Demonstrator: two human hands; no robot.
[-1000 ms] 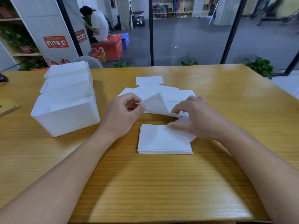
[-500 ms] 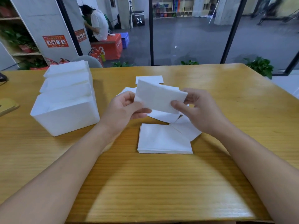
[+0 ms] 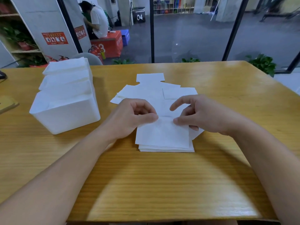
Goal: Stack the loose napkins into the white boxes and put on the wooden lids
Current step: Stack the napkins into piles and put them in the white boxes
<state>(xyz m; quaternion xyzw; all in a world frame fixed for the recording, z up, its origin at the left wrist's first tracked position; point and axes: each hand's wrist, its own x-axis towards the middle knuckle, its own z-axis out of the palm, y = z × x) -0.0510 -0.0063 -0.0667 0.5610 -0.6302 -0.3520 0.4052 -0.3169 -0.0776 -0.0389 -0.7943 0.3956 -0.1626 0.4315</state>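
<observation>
Far left edge of the wooden table [image 3: 162,184]: corner of a wooden lid [image 3: 7,104], flat, mostly cut off. Next, three white boxes [image 3: 65,117] in a row running away from you, touching one another, all lidless; the two farther ones are piled with napkins to the rim, the nearest one shows napkins lower inside. Your left hand [image 3: 129,117] is right of the nearest box, thumb and curled fingers pinching the far left corner of the top napkin [image 3: 162,132]. That napkin lies on the neat stack [image 3: 167,147] at table centre, a bit skewed to the left so the stack's edges show below and right. Beyond your hands, loose napkins [image 3: 152,91] are spread flat and overlapping, one square sheet farthest out. Your right hand [image 3: 204,114] pinches the same top napkin at its far right corner, thumb on top, index finger lifted and pointing left; another loose sheet pokes out under that hand at the stack's right side. Behind the glass, a seated person [image 3: 97,21] on a red block [image 3: 108,43].
</observation>
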